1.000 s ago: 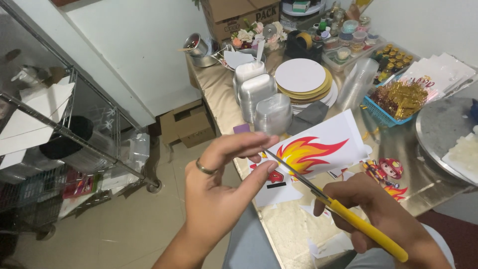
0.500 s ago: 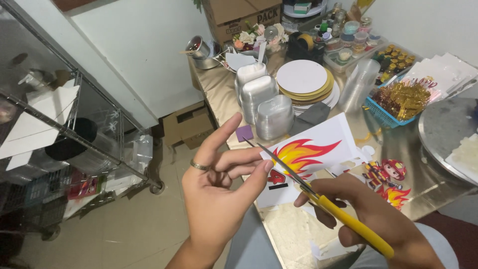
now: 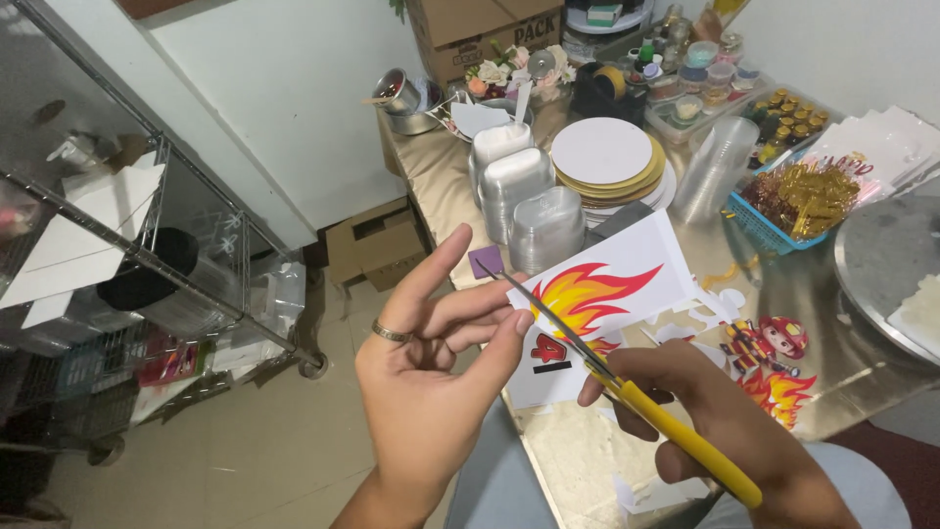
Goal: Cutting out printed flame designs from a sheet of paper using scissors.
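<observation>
Held between the two hands above a gold-covered table (image 3: 441, 176), a white paper sheet (image 3: 627, 264) printed with a red-and-yellow flame (image 3: 583, 294) is pinched at its left edge by the left hand (image 3: 431, 392), ring on one finger. Right hand (image 3: 729, 431) grips yellow-handled scissors (image 3: 627, 392), fingers closed round the handles, blades crossing the sheet. Nearby: stacked round cake boards (image 3: 602, 152), clear plastic cups (image 3: 715, 167), blue basket (image 3: 774, 220), firefighter cutout (image 3: 769, 338).

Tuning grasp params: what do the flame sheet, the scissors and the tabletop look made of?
Flame sheet: thin matte white paper or card, printed; it holds flat in the left hand.
Scissors in the right hand: shiny metal blades, glossy yellow handles, likely plastic.
Tabletop: reflective gold, probably a foil or film covering.
</observation>
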